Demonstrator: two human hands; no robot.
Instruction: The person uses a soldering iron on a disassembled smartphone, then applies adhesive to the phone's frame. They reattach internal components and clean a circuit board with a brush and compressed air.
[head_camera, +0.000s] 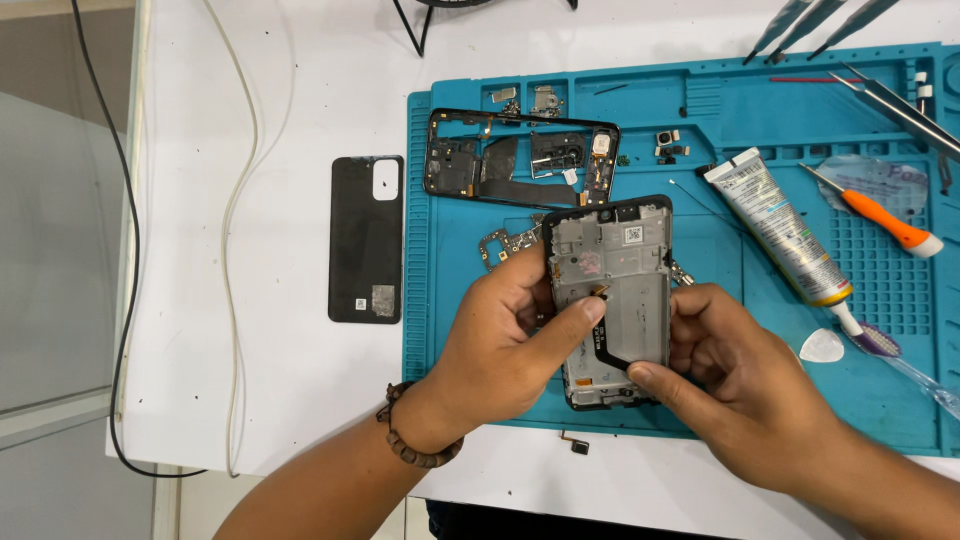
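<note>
An opened phone body (612, 262) with bare grey frame and a black flex cable lies over the blue work mat (720, 110). My left hand (505, 345) grips its left edge, thumb pressed on the flex cable near the middle. My right hand (735, 375) holds the lower right edge, thumb along the bottom. A black inner frame with parts (520, 158) lies on the mat just beyond. The black back cover (366, 238) rests on the white table to the left.
A white glue tube (780, 228), an orange-handled screwdriver (880, 220), a white pick (822, 346), tweezers (900, 105) and small loose parts (668, 142) sit on the mat. A small black piece (578, 444) lies near the table's front edge. Cables (235, 230) run along the left.
</note>
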